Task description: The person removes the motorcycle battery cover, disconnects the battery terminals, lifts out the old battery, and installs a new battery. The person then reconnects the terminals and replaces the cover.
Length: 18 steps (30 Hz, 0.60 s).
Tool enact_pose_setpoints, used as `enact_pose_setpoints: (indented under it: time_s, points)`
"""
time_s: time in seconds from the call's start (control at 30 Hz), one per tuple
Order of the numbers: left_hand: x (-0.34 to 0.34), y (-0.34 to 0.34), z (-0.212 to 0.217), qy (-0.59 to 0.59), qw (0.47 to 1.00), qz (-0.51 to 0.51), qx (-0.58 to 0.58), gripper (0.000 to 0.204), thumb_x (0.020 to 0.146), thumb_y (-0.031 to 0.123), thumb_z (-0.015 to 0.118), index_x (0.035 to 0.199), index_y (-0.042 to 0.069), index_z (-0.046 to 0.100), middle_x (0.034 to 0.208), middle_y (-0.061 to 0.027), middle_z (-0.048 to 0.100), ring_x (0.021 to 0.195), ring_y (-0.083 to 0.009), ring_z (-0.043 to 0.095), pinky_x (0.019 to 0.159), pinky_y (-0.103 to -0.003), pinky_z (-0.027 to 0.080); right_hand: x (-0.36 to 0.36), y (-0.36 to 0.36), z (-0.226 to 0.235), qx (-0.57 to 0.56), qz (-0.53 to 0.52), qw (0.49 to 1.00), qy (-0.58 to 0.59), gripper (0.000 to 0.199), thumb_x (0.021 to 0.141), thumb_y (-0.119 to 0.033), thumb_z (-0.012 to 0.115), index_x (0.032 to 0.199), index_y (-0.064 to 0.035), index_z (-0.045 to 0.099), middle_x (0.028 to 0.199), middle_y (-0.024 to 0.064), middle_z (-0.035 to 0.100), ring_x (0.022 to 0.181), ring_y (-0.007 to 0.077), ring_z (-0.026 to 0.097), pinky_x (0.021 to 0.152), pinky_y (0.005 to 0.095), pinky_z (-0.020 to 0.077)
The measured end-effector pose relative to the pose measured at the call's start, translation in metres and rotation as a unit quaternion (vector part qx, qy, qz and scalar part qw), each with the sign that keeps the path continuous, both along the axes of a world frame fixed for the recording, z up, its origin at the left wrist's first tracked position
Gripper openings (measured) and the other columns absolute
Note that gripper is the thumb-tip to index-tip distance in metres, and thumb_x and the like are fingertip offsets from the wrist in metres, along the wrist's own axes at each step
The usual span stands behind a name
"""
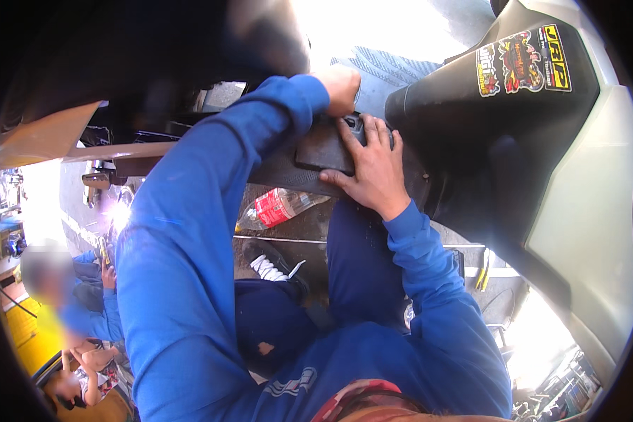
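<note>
In the head view my right hand lies with its fingers spread over a dark, flat cover on the scooter's black footboard. Just beyond it, my left hand is closed in a fist at the far edge of that cover. Whatever it grips, if anything, is hidden by the hand. Between the two hands, a small dark opening shows in the cover. To the right rises the scooter's black inner panel with several stickers on it.
Under the footboard lies a clear plastic bottle with a red label, near my black shoe with white laces. The scooter's pale body panel curves along the right. Two other people sit at the left, one with a tool near a bright glow.
</note>
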<state>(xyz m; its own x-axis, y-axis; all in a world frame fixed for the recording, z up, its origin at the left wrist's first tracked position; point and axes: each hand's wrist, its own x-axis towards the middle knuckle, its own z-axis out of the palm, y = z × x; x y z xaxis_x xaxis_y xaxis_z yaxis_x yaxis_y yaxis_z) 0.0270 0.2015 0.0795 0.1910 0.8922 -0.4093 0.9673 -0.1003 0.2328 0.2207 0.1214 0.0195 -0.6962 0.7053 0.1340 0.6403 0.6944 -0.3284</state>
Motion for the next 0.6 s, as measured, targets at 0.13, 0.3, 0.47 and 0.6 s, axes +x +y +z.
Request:
enact_pose_setpoints:
  time_s: [0.13,0.3,0.47,0.6]
  points:
    - [-0.023,-0.022,0.004,-0.095,0.995,-0.004,0.039,0.028,0.089,0.016,0.075,0.11,-0.002,0.076,0.103,-0.027,0.076,0.099,-0.0417,0.074,0.09,-0.046,0.059,0.002,0.0,0.002,-0.014,0.004,1.0,0.021,0.1,0.078,-0.066,0.081,0.161,-0.0198,0.05,0.161,0.0287,0.041,0.149,0.0454,0.038,0.121,0.066,0.026]
    - [-0.031,-0.046,-0.013,-0.148,0.983,-0.044,0.099,0.023,0.092,0.017,0.074,0.107,0.001,0.076,0.097,-0.0246,0.074,0.096,-0.0421,0.072,0.088,-0.049,0.057,0.001,-0.004,-0.015,-0.008,-0.019,1.0,-0.013,0.098,0.09,-0.069,0.069,0.168,-0.0188,0.037,0.17,0.032,0.027,0.158,0.0475,0.025,0.123,0.0708,0.018]
    - [-0.029,-0.075,-0.031,-0.157,0.97,-0.025,0.185,0.038,0.093,0.014,0.071,0.129,0.0,0.067,0.116,-0.0219,0.071,0.114,-0.0415,0.066,0.101,-0.049,0.052,-0.008,0.0,-0.04,-0.035,-0.049,0.998,0.022,0.104,0.097,-0.067,0.061,0.167,0.0015,0.028,0.17,0.0337,0.026,0.16,0.0493,0.023,0.125,0.0714,0.015]
    - [-0.019,-0.12,-0.038,-0.115,0.968,0.01,0.223,0.053,0.097,0.017,0.07,0.144,-0.003,0.056,0.147,-0.0238,0.058,0.141,-0.0408,0.052,0.118,-0.048,0.043,0.003,-0.003,-0.043,-0.081,-0.058,0.968,0.232,0.095,0.093,-0.043,0.08,0.163,0.0036,0.035,0.165,0.0306,0.038,0.154,0.0481,0.036,0.127,0.061,0.0222]
